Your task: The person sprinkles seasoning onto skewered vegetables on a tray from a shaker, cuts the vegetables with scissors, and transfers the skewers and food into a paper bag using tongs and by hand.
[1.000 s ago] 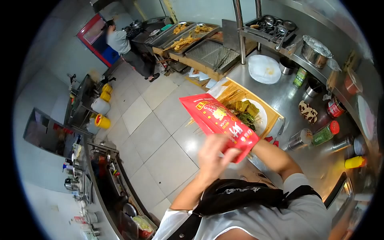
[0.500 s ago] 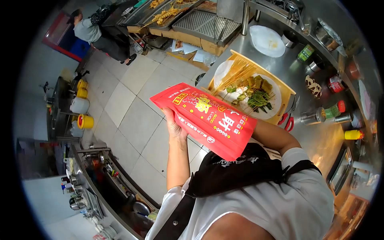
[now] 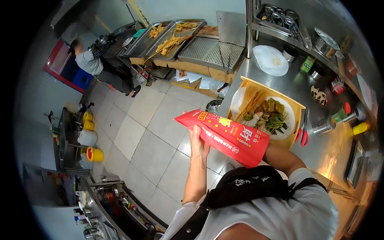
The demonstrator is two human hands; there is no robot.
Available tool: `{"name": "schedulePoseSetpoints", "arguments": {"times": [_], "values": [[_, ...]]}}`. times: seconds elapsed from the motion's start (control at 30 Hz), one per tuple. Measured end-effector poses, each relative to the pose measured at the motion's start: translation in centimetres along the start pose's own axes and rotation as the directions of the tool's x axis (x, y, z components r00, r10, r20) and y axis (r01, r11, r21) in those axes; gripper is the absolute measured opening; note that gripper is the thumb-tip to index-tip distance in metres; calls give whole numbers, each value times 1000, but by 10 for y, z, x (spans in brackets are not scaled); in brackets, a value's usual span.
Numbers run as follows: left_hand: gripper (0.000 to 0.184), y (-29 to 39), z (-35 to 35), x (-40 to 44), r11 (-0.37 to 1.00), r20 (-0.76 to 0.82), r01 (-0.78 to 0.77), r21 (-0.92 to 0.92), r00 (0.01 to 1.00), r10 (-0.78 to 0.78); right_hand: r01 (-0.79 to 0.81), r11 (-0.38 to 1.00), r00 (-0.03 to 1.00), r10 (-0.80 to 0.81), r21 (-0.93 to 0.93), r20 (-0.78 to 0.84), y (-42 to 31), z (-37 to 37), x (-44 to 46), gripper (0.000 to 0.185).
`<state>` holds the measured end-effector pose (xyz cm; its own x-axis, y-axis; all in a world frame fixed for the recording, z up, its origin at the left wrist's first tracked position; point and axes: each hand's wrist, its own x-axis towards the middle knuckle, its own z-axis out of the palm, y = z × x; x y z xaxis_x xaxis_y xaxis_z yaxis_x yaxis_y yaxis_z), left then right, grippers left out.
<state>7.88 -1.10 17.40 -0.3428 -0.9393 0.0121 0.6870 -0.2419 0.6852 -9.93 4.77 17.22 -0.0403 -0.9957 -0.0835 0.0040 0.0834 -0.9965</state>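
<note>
A red paper bag [image 3: 228, 138] with yellow and white print is held out in front of my chest, tilted, its narrow end to the left. My left hand [image 3: 199, 144] is closed on the bag's lower left part. From the right, my right forearm [image 3: 285, 157] reaches to the bag's wide end; the hand itself is hidden behind or inside the bag. Just beyond lies a wooden tray [image 3: 296, 108] on the steel counter. On it are a white plate [image 3: 291, 116] with green vegetables [image 3: 276, 122] and brownish pieces, and a bundle of wooden skewers [image 3: 252, 104].
Red-handled scissors [image 3: 305, 138] lie right of the tray. A white oval plate [image 3: 272, 60], jars and a metal shaker [image 3: 323, 125] stand further along the counter. Skewered food [image 3: 170, 45] fills metal trays at the back. A co-worker [image 3: 96, 66] stands far left.
The view has shifted, so the room appears lower and further right. The bag has tipped and shows less of its printed face; my left hand still grips it.
</note>
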Motion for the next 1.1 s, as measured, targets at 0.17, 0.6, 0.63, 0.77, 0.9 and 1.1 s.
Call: {"name": "schedulePoseSetpoints", "arguments": {"times": [0.17, 0.6, 0.63, 0.77, 0.9, 1.1], "values": [[67, 15, 1, 2, 997, 35, 62, -45, 998, -60, 31, 1000, 999, -31, -1, -4, 2, -3, 0, 19], [74, -14, 65, 0, 971, -15, 144, 191, 990, -143, 133, 987, 991, -130, -86, 43, 7, -16, -14, 19], [77, -22, 65, -2, 969, -2, 146, 199, 989, -149, 154, 980, 988, -149, -123, 49, 6, -23, -18, 19], [101, -23, 64, -5, 937, 5, 106, 334, 993, -114, 128, 958, 992, -126, -256, 26, 13, -63, -53, 19], [103, -43, 66, 5, 977, 65, 200, 76, 977, -205, 67, 940, 995, -86, -333, -41, 32, -83, -79, 19], [111, -52, 78, -3, 995, 221, 85, -49, 972, -73, 191, 930, 977, -210, -315, -27, 37, -56, -56, 20]]}}
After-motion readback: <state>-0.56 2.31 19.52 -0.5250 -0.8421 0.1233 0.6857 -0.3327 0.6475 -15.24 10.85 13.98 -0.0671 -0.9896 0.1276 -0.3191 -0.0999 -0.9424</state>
